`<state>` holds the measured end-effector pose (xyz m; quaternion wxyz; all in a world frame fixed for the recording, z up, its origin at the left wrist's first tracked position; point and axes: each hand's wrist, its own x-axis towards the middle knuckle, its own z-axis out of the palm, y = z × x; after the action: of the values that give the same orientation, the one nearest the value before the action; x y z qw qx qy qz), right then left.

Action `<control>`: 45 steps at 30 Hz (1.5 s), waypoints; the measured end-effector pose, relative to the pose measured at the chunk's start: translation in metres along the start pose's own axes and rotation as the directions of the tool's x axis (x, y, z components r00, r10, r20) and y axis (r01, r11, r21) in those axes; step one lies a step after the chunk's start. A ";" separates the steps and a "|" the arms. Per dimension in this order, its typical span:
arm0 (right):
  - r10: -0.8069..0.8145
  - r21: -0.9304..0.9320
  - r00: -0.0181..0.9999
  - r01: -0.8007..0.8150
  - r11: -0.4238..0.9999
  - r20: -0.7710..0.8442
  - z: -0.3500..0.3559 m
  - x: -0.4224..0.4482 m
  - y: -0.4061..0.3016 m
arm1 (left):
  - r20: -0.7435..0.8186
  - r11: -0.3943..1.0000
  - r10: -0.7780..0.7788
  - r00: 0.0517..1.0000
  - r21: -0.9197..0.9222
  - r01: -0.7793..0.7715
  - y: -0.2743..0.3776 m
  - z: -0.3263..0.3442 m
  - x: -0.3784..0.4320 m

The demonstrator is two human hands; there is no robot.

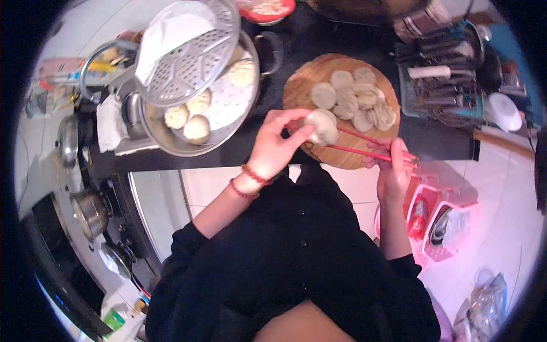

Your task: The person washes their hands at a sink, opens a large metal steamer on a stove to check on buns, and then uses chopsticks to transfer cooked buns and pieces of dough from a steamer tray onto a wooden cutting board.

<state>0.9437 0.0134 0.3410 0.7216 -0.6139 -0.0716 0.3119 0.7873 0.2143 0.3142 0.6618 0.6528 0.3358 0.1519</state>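
My left hand [282, 139], with red bead bracelets at the wrist, pinches a pale round piece of dough [322, 127] over the near left edge of a round wooden board [299, 85]. Red chopsticks [363, 152] are held in my right hand [391, 166]; their far ends reach the held dough, one of them partly hidden by it. Several flat dough rounds [323, 95] lie on the board, some overlapping or stacked, a few with pleated or layered surfaces.
Left of the board, a metal steamer pot [205, 150] holds several round buns [196, 129]. A perforated steamer tray [188, 55] with white cloth or paper leans over it. Knives and utensils fill a rack [444, 81] at right. Pink baskets [463, 209] stand below the counter.
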 end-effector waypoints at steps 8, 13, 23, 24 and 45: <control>-0.037 -0.112 0.940 -0.001 0.994 -0.340 -0.070 -0.026 0.046 | 0.382 0.876 -0.093 0.920 0.471 -0.107 -0.081 0.110 0.041; -0.147 -0.252 0.923 0.057 0.966 -0.355 -0.089 -0.016 0.096 | 0.326 0.766 0.134 0.936 0.565 -0.307 -0.088 0.140 0.025; 0.227 0.362 0.949 -0.137 0.922 -0.220 -0.196 0.028 0.138 | 0.523 0.650 0.173 0.835 0.576 -0.496 -0.115 0.181 0.026; 0.226 0.374 0.950 -0.134 0.918 -0.214 -0.206 0.025 0.128 | 0.473 0.658 0.169 0.864 0.599 -0.457 -0.115 0.180 0.026; 0.206 0.073 0.910 -0.193 0.978 -0.360 -0.168 -0.015 0.056 | 0.095 0.951 -0.164 0.982 0.280 0.132 -0.105 0.154 0.016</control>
<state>0.9929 -0.1327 0.2533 0.6975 -0.6522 0.1325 0.2657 0.8729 0.0969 0.1969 0.5937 0.7183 0.3622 0.0160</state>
